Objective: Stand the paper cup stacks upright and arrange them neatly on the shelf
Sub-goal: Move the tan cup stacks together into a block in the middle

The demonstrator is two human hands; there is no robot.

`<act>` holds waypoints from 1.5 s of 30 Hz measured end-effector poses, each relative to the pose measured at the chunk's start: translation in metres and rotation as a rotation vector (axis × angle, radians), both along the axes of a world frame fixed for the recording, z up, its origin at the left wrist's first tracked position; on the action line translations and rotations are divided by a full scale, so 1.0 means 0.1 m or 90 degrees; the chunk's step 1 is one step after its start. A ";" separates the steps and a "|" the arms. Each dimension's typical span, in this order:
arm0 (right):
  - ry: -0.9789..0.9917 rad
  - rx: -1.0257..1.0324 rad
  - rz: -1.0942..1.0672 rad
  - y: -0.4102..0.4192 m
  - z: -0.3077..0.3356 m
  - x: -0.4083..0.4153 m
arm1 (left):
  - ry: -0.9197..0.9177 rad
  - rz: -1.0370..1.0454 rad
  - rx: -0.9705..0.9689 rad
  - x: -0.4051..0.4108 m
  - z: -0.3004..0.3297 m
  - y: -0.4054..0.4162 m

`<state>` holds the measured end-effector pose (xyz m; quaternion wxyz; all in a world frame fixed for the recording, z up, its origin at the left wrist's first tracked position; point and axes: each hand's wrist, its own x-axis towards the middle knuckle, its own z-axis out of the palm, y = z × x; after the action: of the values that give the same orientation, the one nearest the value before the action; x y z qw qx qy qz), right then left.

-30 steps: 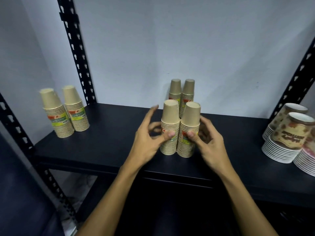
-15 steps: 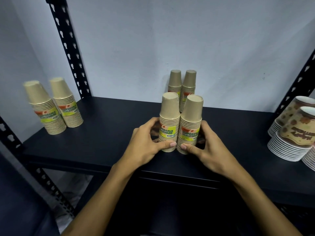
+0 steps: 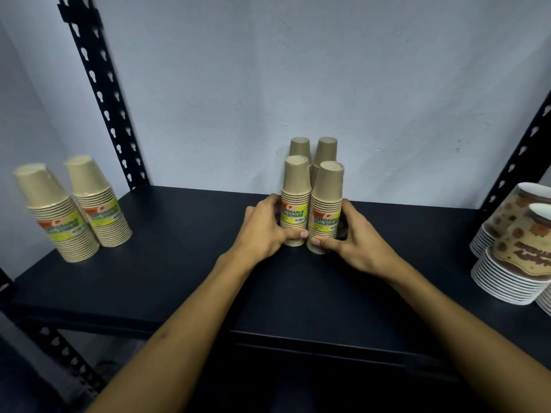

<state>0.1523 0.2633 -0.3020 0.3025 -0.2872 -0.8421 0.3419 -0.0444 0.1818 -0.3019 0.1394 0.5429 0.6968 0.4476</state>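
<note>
Left hand [image 3: 265, 231] wraps the base of the front-left cup stack [image 3: 295, 201], thumb across the front, fingers curled round the far side. Right hand [image 3: 354, 236] does the same on the front-right cup stack [image 3: 326, 210], thumb pressed low on its front. Both stacks stand upright, mouths down, touching each other, green and yellow labels facing forward.

Under it all, the dark shelf [image 3: 185, 278] runs wide, framed by black slotted uprights [image 3: 101, 84] against a pale wall [image 3: 298, 70].

Far right, patterned cup stacks [image 3: 518, 251] with white rims sit at the shelf's edge, partly cut off by the frame. Far left, a pair of brown cup stacks [image 3: 74, 210] stands together, mouths down, the two touching, well apart from the hands.

Just behind the held pair, two more brown stacks [image 3: 313, 150] stand upright by the wall, side by side, their lower parts hidden.
</note>
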 end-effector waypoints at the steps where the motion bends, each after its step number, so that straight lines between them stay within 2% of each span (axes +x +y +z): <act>1: 0.000 -0.002 -0.003 0.05 0.00 -0.01 | 0.000 0.006 -0.006 -0.02 0.00 0.07; 8: 0.019 -0.034 -0.019 0.36 0.01 -0.15 | -0.023 0.030 -0.018 -0.08 0.00 0.38; 12: 0.044 -0.052 -0.033 0.46 -0.05 -0.18 | -0.079 0.038 0.000 -0.07 -0.09 0.41; 17: 0.078 -0.084 -0.058 0.49 -0.14 -0.22 | -0.086 0.043 0.011 -0.04 -0.15 0.39; 32: 0.046 -0.038 -0.101 0.41 -0.14 -0.23 | 0.052 0.078 -0.016 0.02 -0.14 0.31; 45: 0.017 -0.044 -0.130 0.32 -0.09 -0.20 | 0.076 0.096 -0.063 0.05 -0.12 0.24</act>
<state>0.1321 0.2958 -0.3112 0.3366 -0.3771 -0.7922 0.3420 -0.0394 0.2057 -0.3135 0.0901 0.5070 0.7640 0.3889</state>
